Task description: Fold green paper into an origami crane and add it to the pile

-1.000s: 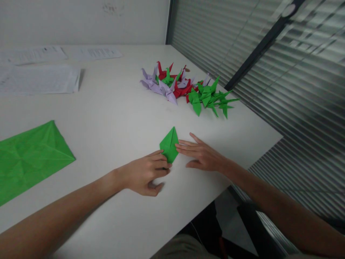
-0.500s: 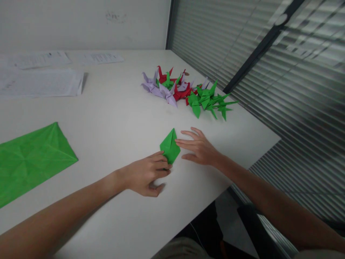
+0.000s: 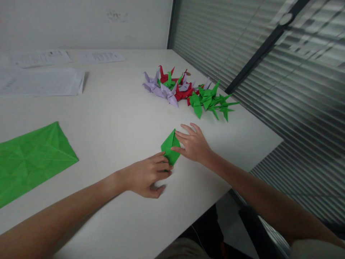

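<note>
- White table: a folded green paper lies flat close to its near edge.
- Left grip rests on the paper's near corner; pinching or only pressing, cannot tell.
- Right grip, spread flat, presses its right side.
- Paper cranes sit by the right edge.

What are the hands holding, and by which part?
The folded green paper, flat on the table: the left hand pins its near corner, the right hand presses its right edge.

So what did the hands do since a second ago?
The right hand slid left, its fingers now lying over the right edge of the folded green paper. The left hand stayed pinning its lower corner. The big green sheet and the paper cranes did not move.
</note>
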The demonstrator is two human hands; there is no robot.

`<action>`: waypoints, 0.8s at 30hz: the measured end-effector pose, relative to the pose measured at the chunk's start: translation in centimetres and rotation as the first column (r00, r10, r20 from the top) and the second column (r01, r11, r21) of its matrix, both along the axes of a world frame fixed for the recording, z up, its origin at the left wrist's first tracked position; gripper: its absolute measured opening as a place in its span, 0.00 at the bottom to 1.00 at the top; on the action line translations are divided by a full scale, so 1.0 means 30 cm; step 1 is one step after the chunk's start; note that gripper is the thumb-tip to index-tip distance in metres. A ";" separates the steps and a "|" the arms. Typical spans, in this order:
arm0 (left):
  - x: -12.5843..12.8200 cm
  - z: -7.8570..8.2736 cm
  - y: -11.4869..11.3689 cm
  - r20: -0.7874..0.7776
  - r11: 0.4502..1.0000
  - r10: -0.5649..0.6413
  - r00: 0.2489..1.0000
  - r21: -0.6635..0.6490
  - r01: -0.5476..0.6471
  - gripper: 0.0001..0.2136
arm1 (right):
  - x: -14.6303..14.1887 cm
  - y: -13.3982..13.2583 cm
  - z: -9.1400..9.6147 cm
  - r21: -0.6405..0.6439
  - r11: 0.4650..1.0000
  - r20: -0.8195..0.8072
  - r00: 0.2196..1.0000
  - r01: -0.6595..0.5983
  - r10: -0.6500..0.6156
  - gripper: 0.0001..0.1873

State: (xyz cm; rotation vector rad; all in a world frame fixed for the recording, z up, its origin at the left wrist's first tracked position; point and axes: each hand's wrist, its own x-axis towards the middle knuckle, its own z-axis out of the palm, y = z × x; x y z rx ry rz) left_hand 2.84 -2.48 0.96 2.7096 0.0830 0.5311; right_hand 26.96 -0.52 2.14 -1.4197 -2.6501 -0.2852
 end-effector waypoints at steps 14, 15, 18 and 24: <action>-0.008 -0.010 -0.003 0.015 0.999 0.009 1.000 0.042 -0.010 0.17 | -0.028 -0.015 -0.003 -0.014 0.999 -0.304 0.952 -0.045 0.039 0.34; -0.006 -0.009 -0.002 0.017 0.999 0.004 1.000 0.044 -0.004 0.16 | -0.037 -0.031 0.000 -0.055 0.983 -0.308 0.939 -0.178 0.153 0.35; -0.001 0.000 -0.001 -0.001 0.999 -0.008 1.000 0.041 0.008 0.14 | -0.057 -0.060 -0.005 -0.178 0.908 -0.277 0.904 -0.380 0.325 0.37; 0.002 0.006 -0.003 0.008 1.000 -0.005 1.000 0.030 0.004 0.17 | -0.054 -0.040 -0.024 -0.184 0.915 -0.201 0.925 -0.358 0.322 0.38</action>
